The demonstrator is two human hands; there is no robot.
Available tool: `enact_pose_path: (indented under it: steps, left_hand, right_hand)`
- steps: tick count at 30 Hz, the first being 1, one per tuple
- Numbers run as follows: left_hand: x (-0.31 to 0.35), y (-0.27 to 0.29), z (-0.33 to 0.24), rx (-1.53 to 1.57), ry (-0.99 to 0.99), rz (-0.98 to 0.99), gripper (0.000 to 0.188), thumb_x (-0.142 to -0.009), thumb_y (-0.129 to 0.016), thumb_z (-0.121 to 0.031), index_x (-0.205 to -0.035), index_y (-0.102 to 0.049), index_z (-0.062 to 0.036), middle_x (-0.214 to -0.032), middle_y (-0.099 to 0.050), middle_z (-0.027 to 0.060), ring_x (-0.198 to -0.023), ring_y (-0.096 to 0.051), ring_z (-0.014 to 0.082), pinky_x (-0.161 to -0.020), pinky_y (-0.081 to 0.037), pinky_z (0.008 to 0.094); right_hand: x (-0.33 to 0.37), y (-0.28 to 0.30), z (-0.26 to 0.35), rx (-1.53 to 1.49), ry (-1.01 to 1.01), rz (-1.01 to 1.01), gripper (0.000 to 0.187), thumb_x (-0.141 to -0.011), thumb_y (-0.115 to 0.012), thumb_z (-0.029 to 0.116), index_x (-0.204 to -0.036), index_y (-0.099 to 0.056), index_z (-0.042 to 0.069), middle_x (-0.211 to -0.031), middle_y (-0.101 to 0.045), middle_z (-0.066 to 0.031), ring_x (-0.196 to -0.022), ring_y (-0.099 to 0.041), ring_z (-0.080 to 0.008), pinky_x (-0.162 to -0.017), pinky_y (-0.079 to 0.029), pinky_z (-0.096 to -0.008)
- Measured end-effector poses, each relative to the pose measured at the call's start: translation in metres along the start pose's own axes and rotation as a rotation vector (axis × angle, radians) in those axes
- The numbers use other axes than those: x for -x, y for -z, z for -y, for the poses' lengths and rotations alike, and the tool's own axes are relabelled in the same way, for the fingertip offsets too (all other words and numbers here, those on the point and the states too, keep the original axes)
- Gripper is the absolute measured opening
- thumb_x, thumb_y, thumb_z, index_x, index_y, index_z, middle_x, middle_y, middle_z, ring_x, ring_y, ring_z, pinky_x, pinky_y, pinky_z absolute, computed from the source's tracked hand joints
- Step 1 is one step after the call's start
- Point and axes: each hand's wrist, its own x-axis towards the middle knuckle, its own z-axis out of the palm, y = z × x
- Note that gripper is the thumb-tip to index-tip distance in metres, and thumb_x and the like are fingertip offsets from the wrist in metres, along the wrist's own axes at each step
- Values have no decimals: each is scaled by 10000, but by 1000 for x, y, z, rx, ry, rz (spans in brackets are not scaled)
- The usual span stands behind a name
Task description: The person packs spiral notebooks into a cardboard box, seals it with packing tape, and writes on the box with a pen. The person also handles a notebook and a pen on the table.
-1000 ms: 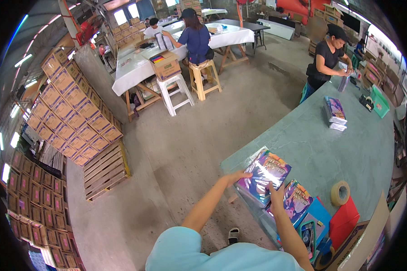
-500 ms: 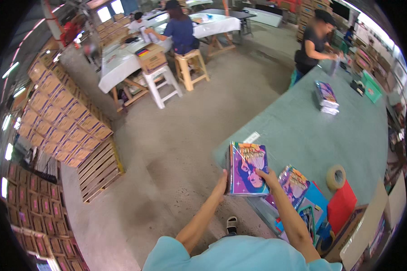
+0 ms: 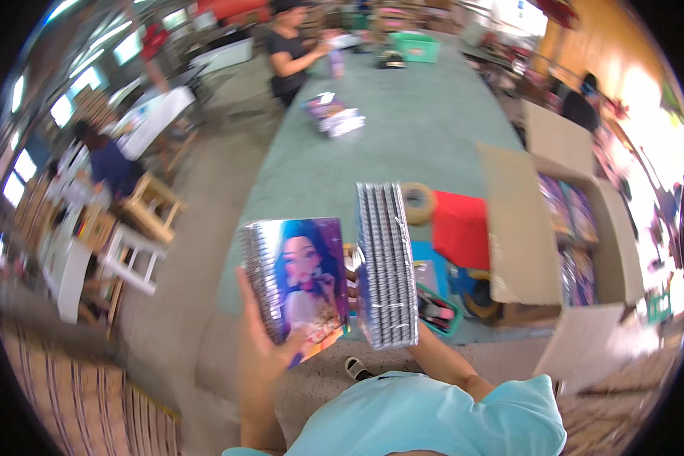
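A stack of spiral notebooks point(image 3: 308, 285) with a purple and blue illustrated cover rests in my left hand point(image 3: 270, 351), its fingers under the coiled edge and thumb across the lower cover. Beside it, my right hand point(image 3: 351, 275) grips a second stack of spiral notebooks point(image 3: 387, 266), turned so that its rows of wire coils face up under shiny clear wrap. Only a few fingers of that hand show between the stacks; the rest is behind its stack. Both stacks are held up over the near edge of the green table point(image 3: 304, 178), slightly apart.
An open carton point(image 3: 619, 258) with packed notebooks stands at the right. By it lie a red folder point(image 3: 461, 228), a tape roll point(image 3: 417, 204) and a green tray point(image 3: 442, 315). Farther off are a wrapped notebook pile point(image 3: 334, 118), a green basket point(image 3: 418, 48) and a co-worker point(image 3: 285, 53).
The view has swung right, bringing the open carton into sight. Earlier both hands held one notebook stack, with another pack on the table near my right hand; now each hand holds a stack.
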Motion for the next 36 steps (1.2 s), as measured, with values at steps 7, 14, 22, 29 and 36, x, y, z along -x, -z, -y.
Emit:
enact_pose_path:
  steps: [7, 14, 22, 29, 36]
  left_hand:
    - [1, -96, 68, 1568, 366, 86, 642, -870, -545, -198, -1430, -281, -27, -1380, -445, 148, -1205, -499, 288, -999, -420, 424]
    - [7, -197, 50, 1925, 335, 272, 739, -864, -542, -473, -1471, -225, -195, -1533, -195, 46, -1373, -293, 266, -1030, -311, 579]
    - [36, -285, -48, 1556, 218, 254, 612, -898, -443, -407, -1384, -388, -38, -1397, -438, 143, -1294, -401, 331, -1074, -263, 547]
    - [58, -387, -113, 1134, 314, 195, 409, -878, -575, -265, -1221, -482, -63, -1123, -563, 140, -1040, -591, 286, -879, -497, 485]
    - [12, -496, -160, -243, -577, 792, 656, -928, -401, -547, -1464, -259, -199, -1531, -98, 193, -1262, -439, 369, -958, -430, 477]
  right_hand:
    - [205, -116, 246, 884, 1030, -681, 768, -698, -737, 167, -1337, -368, -44, -1200, -521, -159, -1082, -551, -233, -918, -464, -334]
    - [322, -80, 409, 1697, 955, -820, 807, -762, -696, 31, -1443, -264, 13, -1150, -591, -141, -990, -595, -156, -858, -477, -283]
    - [297, 89, 466, 2386, -478, -488, 883, -811, -647, 501, -1392, -283, -55, -1335, -393, -315, -1190, -471, -410, -994, -395, -410]
    - [325, -24, 464, 1178, 270, -95, 856, -806, -673, 409, -1477, -222, 129, -1337, -411, -214, -1097, -532, -253, -884, -462, -343]
    - [390, -39, 507, 1391, 758, -433, 765, -758, -614, 88, -1446, -283, 26, -1315, -492, -135, -1120, -522, -154, -951, -411, -272]
